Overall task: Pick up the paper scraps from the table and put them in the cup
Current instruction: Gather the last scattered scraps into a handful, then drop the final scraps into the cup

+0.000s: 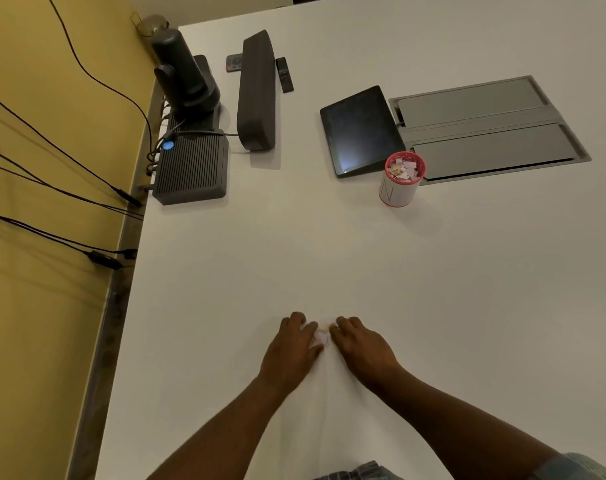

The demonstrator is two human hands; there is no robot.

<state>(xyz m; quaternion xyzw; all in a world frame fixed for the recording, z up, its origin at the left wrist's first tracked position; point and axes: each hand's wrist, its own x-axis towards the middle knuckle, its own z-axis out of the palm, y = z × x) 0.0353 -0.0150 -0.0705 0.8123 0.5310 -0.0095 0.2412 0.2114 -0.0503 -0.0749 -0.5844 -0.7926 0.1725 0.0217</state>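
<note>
crumpled pale paper scraps (321, 337) bunched between both hands (329, 344) on smooth table (433, 289).

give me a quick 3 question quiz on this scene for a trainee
1. True or false: the cup already holds paper scraps.
2. Multiple choice: what lies directly between the left hand and right hand? A) a remote B) a small clump of paper scraps C) the cup
3. Short answer: which dark flat device stands just left of the cup?

Key: 1 true. 2 B. 3 the tablet.
</note>
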